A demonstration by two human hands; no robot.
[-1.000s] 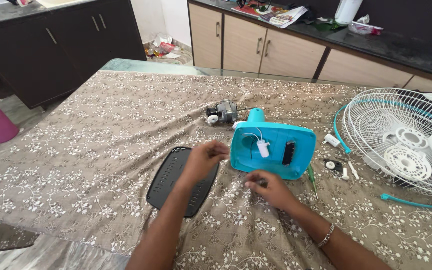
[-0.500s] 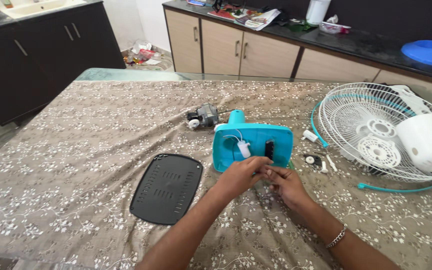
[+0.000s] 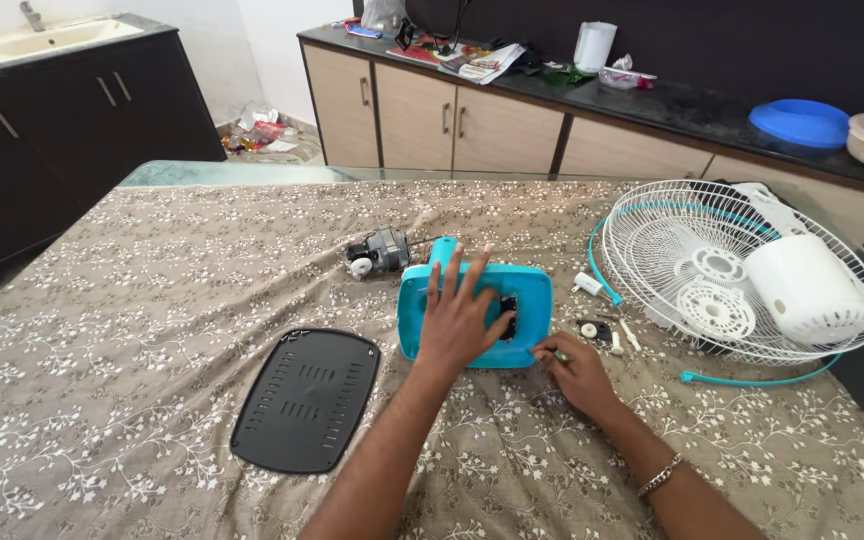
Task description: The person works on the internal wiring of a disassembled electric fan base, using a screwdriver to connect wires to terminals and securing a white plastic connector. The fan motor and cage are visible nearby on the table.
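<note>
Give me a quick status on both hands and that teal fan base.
Left hand flat on the teal fan base. Right hand pinching a small part at its lower right corner. Black cover panel lies apart, left; nothing in the way.

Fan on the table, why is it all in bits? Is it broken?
It lies apart: the white grille flat on the tablecloth, the motor loose, the black cover off. The left hand presses the blue base. No damage shows.

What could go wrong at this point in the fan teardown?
The small loose parts beside the right hand could be swept off or lost in the patterned cloth. The left hand presses flat on the teal fan base, which might slide on that cloth.
</note>
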